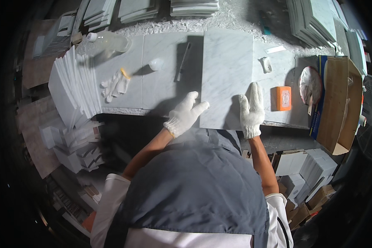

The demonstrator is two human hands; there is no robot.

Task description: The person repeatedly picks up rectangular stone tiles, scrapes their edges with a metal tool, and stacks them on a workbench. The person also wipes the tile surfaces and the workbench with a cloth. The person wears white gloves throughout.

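Observation:
A grey-veined white marble slab (225, 70) lies in front of me, its near edge by my apron (194, 177). Its left side casts a dark shadow on the surface beneath. My left hand (186, 112), in a white knit glove, is at the slab's lower left edge with fingers apart; the thumb reaches the edge, though I cannot tell whether it touches. My right hand (252, 109), gloved alike, lies along the slab's right edge, fingers stretched forward and thumb toward the slab. Neither hand is wrapped round anything.
Thin white slabs (72, 87) stand at the left, near spare gloves (116, 85). A toothbrush-like stick (183, 62) and a whitish lump (156, 64) lie beyond my left hand. Rightward are an orange box (283, 98), a round dish (309, 84) and a cardboard box (337, 103). Stacked tiles (194, 7) line the back.

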